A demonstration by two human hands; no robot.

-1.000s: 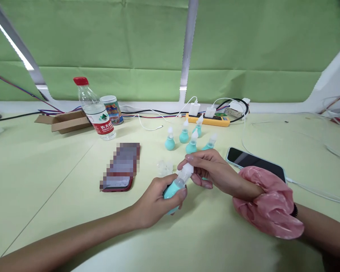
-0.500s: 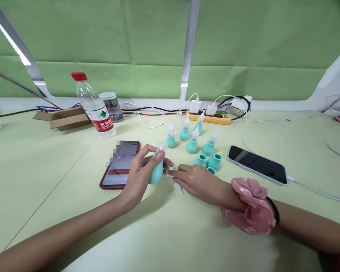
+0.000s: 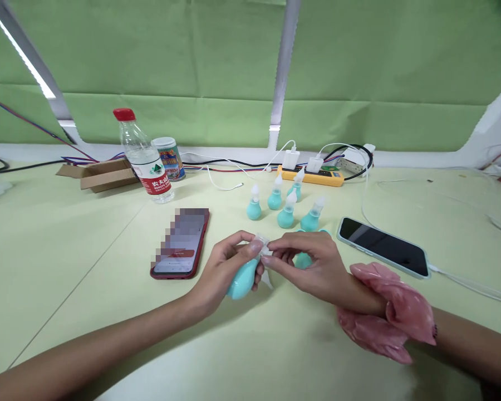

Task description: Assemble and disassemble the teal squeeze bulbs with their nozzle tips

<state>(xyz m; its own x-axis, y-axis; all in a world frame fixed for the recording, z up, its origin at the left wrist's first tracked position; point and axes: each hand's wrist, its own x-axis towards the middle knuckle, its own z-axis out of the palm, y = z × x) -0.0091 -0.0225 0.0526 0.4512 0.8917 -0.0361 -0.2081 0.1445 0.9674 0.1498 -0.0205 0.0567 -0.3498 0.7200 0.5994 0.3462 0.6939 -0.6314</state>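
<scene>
From my head view: at six o'clock my left hand point(image 3: 222, 268) grips the teal bulb point(image 3: 241, 283); my right hand point(image 3: 317, 260) has fingertips at its clear neck point(image 3: 262, 239), whether pinching I can't tell. Best work in line, squeezing lightly.

Right of centre, the right hand point(image 3: 319, 267) partly hid teal bulbs point(image 3: 303, 260) behind it. Blocky pixels masked part of a red-cased phone point(image 3: 183, 263), left of centre. The left edge cropped the left forearm point(image 3: 108, 342).
</scene>
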